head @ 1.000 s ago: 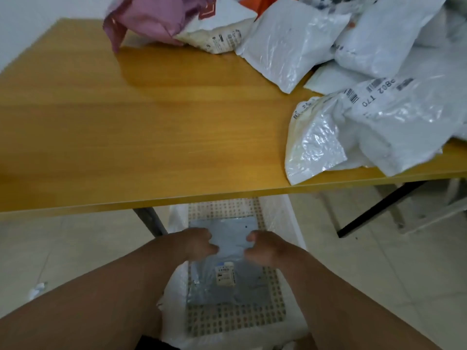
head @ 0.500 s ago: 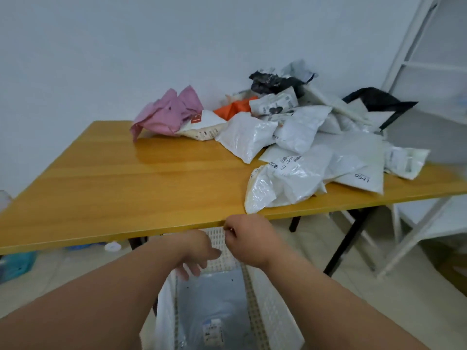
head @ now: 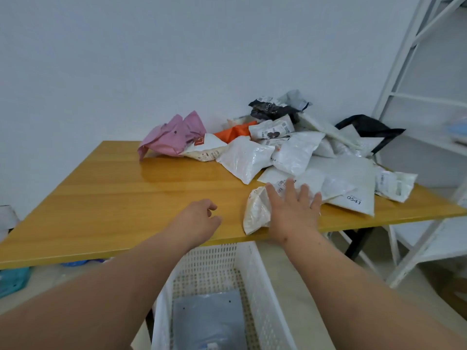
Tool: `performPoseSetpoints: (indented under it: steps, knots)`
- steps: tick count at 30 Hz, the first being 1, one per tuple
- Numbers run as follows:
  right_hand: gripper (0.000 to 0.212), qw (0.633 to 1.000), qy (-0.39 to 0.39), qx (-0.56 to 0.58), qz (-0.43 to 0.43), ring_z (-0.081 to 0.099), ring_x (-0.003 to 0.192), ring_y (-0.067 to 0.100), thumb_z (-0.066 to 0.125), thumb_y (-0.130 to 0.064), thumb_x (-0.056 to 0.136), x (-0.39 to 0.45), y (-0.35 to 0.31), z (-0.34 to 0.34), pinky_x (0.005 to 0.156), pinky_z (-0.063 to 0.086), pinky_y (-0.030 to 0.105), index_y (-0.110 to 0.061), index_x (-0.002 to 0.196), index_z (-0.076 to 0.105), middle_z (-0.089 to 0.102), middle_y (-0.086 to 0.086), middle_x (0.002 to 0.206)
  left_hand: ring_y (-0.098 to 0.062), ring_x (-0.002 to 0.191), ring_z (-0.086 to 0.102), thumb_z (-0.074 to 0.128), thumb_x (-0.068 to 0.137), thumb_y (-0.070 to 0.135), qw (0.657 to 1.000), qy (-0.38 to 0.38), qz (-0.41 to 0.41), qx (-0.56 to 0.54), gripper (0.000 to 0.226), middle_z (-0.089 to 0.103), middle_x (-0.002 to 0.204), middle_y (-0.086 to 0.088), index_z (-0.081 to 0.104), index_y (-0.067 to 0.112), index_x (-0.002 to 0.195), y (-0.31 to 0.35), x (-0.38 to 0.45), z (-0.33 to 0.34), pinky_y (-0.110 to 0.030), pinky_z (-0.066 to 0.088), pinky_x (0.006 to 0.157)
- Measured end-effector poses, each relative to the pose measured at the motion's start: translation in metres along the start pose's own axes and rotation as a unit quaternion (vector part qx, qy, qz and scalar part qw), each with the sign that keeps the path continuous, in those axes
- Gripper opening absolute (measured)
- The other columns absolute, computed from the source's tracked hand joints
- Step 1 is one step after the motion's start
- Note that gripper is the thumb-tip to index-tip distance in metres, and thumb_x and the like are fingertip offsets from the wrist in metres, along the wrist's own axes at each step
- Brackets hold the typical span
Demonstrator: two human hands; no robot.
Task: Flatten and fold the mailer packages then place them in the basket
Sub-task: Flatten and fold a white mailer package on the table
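Note:
A heap of crumpled mailer packages (head: 298, 152), mostly white with pink, orange and black ones, covers the right half of the wooden table (head: 106, 198). My right hand (head: 294, 208) lies flat with fingers spread on the nearest white mailer (head: 256, 210) at the table's front edge. My left hand (head: 199, 221) hovers over the bare wood to its left, fingers loosely curled and holding nothing. Below the table edge stands a white perforated basket (head: 262, 286) with a flat grey-blue mailer (head: 209, 322) lying on its bottom.
A white metal shelf frame (head: 419, 102) stands at the right against the wall. Black table legs (head: 356, 243) show under the right end. A teal object (head: 12, 281) lies on the floor at the left. The left half of the table is bare wood.
Both hands left the grey-blue mailer in the basket and rose above the table. My right hand reached onto the nearest white mailer; my view lifted from the basket to the table.

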State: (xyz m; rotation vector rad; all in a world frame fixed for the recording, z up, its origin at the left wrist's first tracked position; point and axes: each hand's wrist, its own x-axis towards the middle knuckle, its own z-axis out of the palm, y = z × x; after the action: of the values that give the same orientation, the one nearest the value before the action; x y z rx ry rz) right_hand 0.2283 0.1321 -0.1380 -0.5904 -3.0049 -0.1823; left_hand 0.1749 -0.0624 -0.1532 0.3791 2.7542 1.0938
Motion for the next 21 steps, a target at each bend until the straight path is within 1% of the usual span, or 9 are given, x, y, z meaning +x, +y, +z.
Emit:
performPoseSetpoints:
  steps: [3, 5, 6, 8, 11, 14, 17, 19, 21]
  knots:
    - [0.091, 0.999, 0.023, 0.019, -0.015, 0.017, 0.145, 0.038, 0.056, -0.016, 0.089, 0.002, 0.002, 0.006, 0.113, 0.023, 0.055, -0.036, 0.153, -0.006, -0.001, 0.014, 0.162, -0.017, 0.105, 0.055, 0.056, 0.096, 0.036, 1.000, -0.003, -0.010, -0.020, 0.044, 0.050, 0.135, 0.001, 0.048, 0.025, 0.137, -0.005, 0.004, 0.003, -0.035, 0.049, 0.092]
    - [0.082, 0.997, 0.046, 0.050, -0.043, 0.042, 0.128, 0.032, 0.054, -0.011, 0.089, 0.005, -0.001, 0.006, 0.090, 0.043, 0.043, -0.034, 0.152, 0.005, 0.028, 0.011, 0.152, -0.017, 0.104, 0.054, 0.055, 0.096, 0.038, 0.999, -0.002, -0.018, -0.042, 0.045, 0.052, 0.131, 0.002, 0.047, 0.024, 0.138, -0.006, 0.006, 0.004, -0.032, 0.046, 0.087]
    - [0.076, 0.995, 0.052, 0.072, -0.055, 0.050, 0.118, 0.029, 0.052, -0.010, 0.090, 0.007, -0.003, 0.006, 0.076, 0.045, 0.038, -0.032, 0.151, 0.011, 0.041, 0.008, 0.142, -0.017, 0.103, 0.055, 0.053, 0.097, 0.042, 0.998, 0.000, -0.024, -0.054, 0.045, 0.054, 0.128, 0.003, 0.047, 0.024, 0.138, -0.007, 0.008, 0.004, -0.031, 0.045, 0.086]
    - [0.065, 0.990, 0.069, 0.093, -0.078, 0.057, 0.106, 0.026, 0.048, -0.008, 0.092, 0.008, -0.010, 0.003, 0.066, 0.043, 0.035, -0.029, 0.148, 0.022, 0.055, 0.004, 0.126, -0.018, 0.102, 0.058, 0.047, 0.095, 0.055, 0.995, 0.010, -0.044, -0.094, 0.052, 0.057, 0.120, 0.004, 0.048, 0.024, 0.137, -0.005, 0.011, 0.002, -0.033, 0.047, 0.088]
    - [0.065, 0.983, 0.094, 0.092, -0.129, 0.058, 0.107, 0.028, 0.041, -0.003, 0.091, 0.006, -0.027, -0.001, 0.074, 0.042, 0.036, -0.025, 0.150, 0.026, 0.059, 0.004, 0.127, -0.021, 0.096, 0.064, 0.037, 0.087, 0.076, 0.966, 0.020, -0.108, -0.235, 0.069, 0.062, 0.109, -0.001, 0.047, 0.026, 0.132, 0.002, 0.014, -0.004, -0.041, 0.056, 0.086]
    - [0.062, 0.974, 0.118, 0.086, -0.174, 0.054, 0.116, 0.027, 0.039, -0.005, 0.092, 0.002, -0.043, 0.003, 0.082, 0.036, 0.034, -0.025, 0.150, 0.027, 0.055, 0.001, 0.135, -0.028, 0.090, 0.070, 0.028, 0.081, 0.085, 0.902, 0.010, -0.176, -0.395, 0.072, 0.068, 0.102, -0.008, 0.049, 0.028, 0.121, 0.008, 0.015, -0.014, -0.044, 0.058, 0.081]
    - [0.068, 0.968, 0.099, 0.093, -0.213, 0.046, 0.129, 0.025, 0.042, -0.003, 0.091, 0.000, -0.050, 0.019, 0.103, 0.034, 0.038, -0.026, 0.152, 0.025, 0.042, -0.003, 0.150, -0.033, 0.089, 0.072, 0.036, 0.073, 0.091, 0.856, -0.017, -0.220, -0.467, 0.084, 0.073, 0.101, -0.011, 0.061, 0.022, 0.113, 0.001, 0.017, -0.025, -0.046, 0.059, 0.078]
    - [0.071, 0.965, 0.075, 0.103, -0.229, 0.039, 0.136, 0.024, 0.042, -0.001, 0.090, -0.001, -0.053, 0.027, 0.111, 0.029, 0.041, -0.028, 0.153, 0.023, 0.034, -0.005, 0.156, -0.031, 0.090, 0.071, 0.058, 0.082, 0.070, 0.866, -0.030, -0.218, -0.449, 0.061, 0.073, 0.101, -0.011, 0.063, 0.018, 0.113, -0.007, 0.016, -0.028, -0.044, 0.059, 0.077]
    - [0.069, 0.963, 0.059, 0.115, -0.237, 0.032, 0.140, 0.023, 0.041, -0.003, 0.092, 0.001, -0.053, 0.031, 0.113, 0.025, 0.040, -0.032, 0.153, 0.024, 0.027, -0.007, 0.159, -0.028, 0.087, 0.069, 0.070, 0.089, 0.032, 0.878, -0.011, -0.218, -0.426, 0.035, 0.071, 0.099, -0.012, 0.062, 0.011, 0.116, -0.015, 0.018, -0.028, -0.041, 0.059, 0.070]
